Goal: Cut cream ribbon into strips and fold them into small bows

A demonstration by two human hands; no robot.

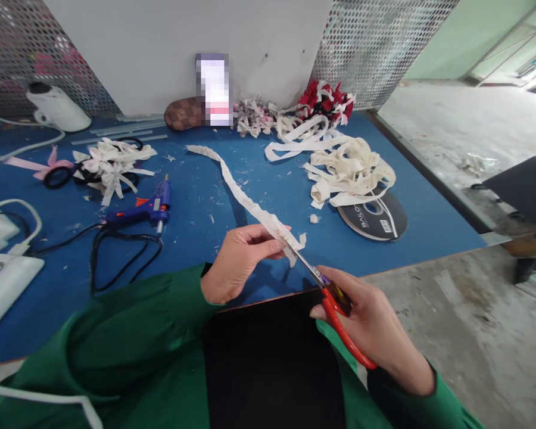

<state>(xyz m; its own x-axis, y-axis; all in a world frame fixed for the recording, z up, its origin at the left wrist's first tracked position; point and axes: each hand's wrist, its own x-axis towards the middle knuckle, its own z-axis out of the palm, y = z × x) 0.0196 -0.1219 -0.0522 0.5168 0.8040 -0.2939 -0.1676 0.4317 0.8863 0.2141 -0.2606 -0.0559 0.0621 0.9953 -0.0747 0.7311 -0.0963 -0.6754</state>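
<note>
Left hand pinching white ribbon over blue table; long axis toward 10–11 o'clock. Right hand grips red-handled scissors, blades likewise. Black spool, right hand's 12 o'clock, reads "AILON".

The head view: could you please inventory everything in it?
Ribbon strip: one, cream, centre
Scissors: one, red, front
Glue gun: one, blue, left
Cords: several, mixed, left
Bows: several, white, left
Pink bow: one, pink, left
Sticks: several, translucent, left back
Phone: one, pale, back
Case: one, brown, back
Pale heap: one, pinkish, back
Red heap: one, red, back
Loose ribbon: uncountable, cream, right
Spool: one, black, right
Gadgets: several, white, left
Table: one, blue, beneath
Left hand: one, green-sleeved, on strip
Right hand: one, green-sleeved, on scissors
</note>
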